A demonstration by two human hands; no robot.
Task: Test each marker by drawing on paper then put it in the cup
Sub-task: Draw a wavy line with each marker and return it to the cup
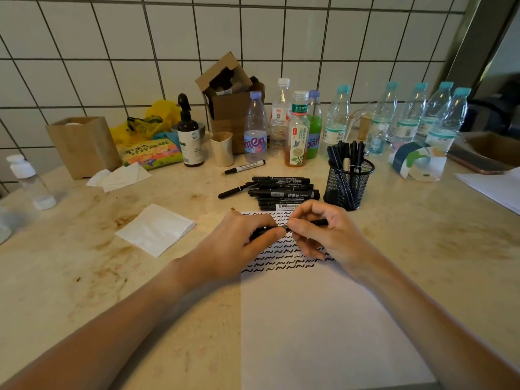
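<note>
Marker in hand (316,222): held level above the top of the paper, barrel end jutting out past the right hand toward the cup.
Left hand (239,243): fingers curled and clamped on the left end of the marker, probably the cap end; held low over the sheet for a steady pull or push.
Right hand (323,235): thumb and forefinger pinched on the barrel at the join, remaining fingers curled beneath.
Step judged: capping or uncapping; cannot tell which, join hidden by fingertips.
Paper (323,319): laid square before the person, upper part filled with rows of black squiggles, lower part blank for further tests.
Marker pile (284,192): stacked just beyond the paper's top edge, within reach; judged untested stock.
Mesh cup (349,184): upright just right of the pile, several markers standing in it.
Stray markers (244,166): two lying apart, left of the pile.
Folded tissue (156,229): left of the paper, not touching.
</note>
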